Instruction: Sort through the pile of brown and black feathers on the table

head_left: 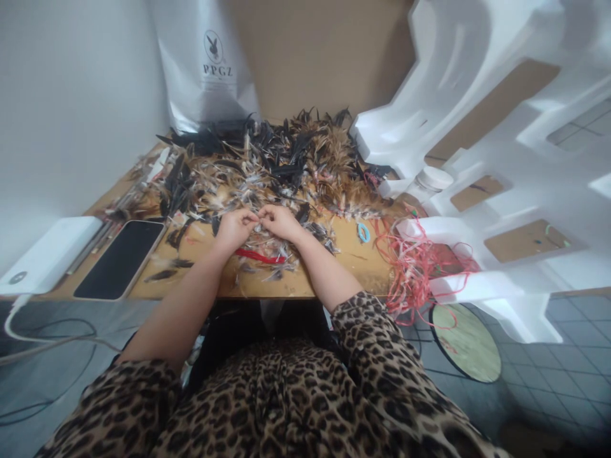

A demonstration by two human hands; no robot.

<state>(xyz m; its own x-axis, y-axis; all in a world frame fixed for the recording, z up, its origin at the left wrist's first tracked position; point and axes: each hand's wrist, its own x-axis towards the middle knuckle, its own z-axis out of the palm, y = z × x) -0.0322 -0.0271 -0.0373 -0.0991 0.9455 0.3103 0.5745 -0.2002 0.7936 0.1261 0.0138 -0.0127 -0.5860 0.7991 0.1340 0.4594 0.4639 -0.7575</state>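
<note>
My left hand (237, 228) and my right hand (279, 222) meet over the near part of the table, fingertips pinched together and almost touching. Whatever is between the fingers is too small to make out. Right behind them spreads a heap of feathers (229, 178) in brown, black and whitish tones. Just below the hands a red strip (260, 256) lies among small loose feathers. To the right of my right hand is a light blue ring-shaped band (363, 233) on the tabletop.
A phone (120, 259) and a white power bank (50, 254) with a cable occupy the table's left. Tangled pink-red string (420, 261) hangs over the right edge beside large white foam pieces (477, 229) and a lidded jar (433, 179). A white printed bag (210, 70) stands behind.
</note>
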